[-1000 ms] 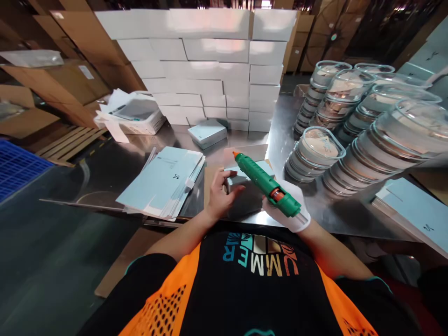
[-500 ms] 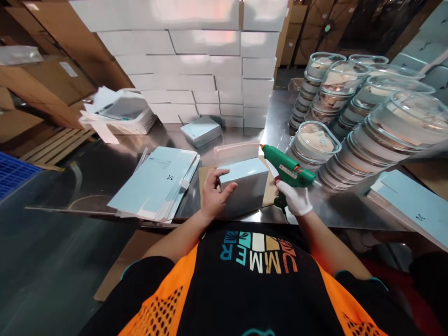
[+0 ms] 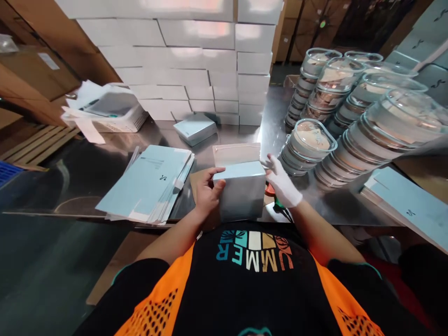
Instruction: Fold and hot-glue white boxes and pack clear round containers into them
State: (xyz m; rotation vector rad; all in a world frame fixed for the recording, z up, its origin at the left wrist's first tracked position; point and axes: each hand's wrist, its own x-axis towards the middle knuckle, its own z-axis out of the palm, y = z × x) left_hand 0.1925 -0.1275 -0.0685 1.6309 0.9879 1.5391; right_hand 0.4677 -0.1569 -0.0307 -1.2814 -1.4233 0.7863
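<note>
The pale blue box (image 3: 241,193) stands at the near edge of the steel bench (image 3: 105,168), folded into shape with its top flap (image 3: 236,153) standing open behind it, so closing appears to be what remains. Its faces look clean and matte, its edges crisp. The bare left hand (image 3: 206,193) wraps its fingers around the box's left side; the gloved right hand (image 3: 282,186) presses loosely spread fingers against the right top corner. Just beneath that hand lies a green glue gun (image 3: 275,198), mostly hidden. Flat box blanks (image 3: 147,184) lie left; stacked glass containers (image 3: 310,144) right.
</note>
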